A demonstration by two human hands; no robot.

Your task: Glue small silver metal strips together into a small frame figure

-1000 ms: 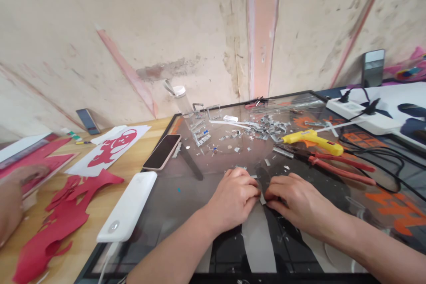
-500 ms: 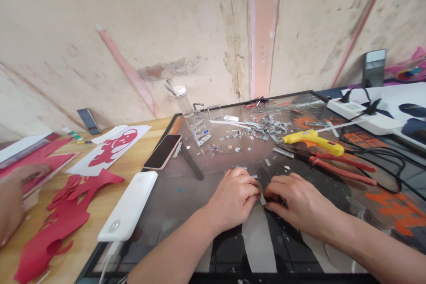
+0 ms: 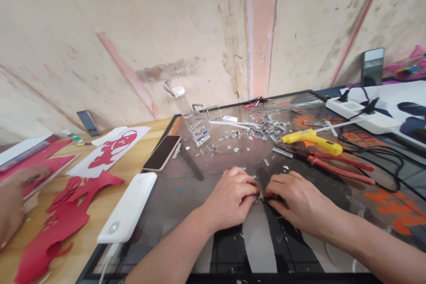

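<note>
Both hands low over the dark glossy bench (image 3: 166, 211), fingertips nearly meeting at a small grey piece (image 3: 260, 195).
Left fingers (image 3: 248, 189) pinched narrow on the piece, as far as I can tell; it's tiny and half covered. Right fingers (image 3: 278, 190) curled, tips right beside it; can't tell if they grip it. Beyond the fingers: scrap pile (image 3: 269, 129), slightly right. Right of the fingers and farther out: pliers (image 3: 342, 169), red handles, with yellow glue gun (image 3: 314, 139) just past them, then white power strip (image 3: 362, 116). Left of the fingers: dark-screen phone (image 3: 163, 153), white power bank (image 3: 128, 208) nearer the wearer. Far left: another person's hand (image 3: 11, 199) on red paper (image 3: 61, 158).
</note>
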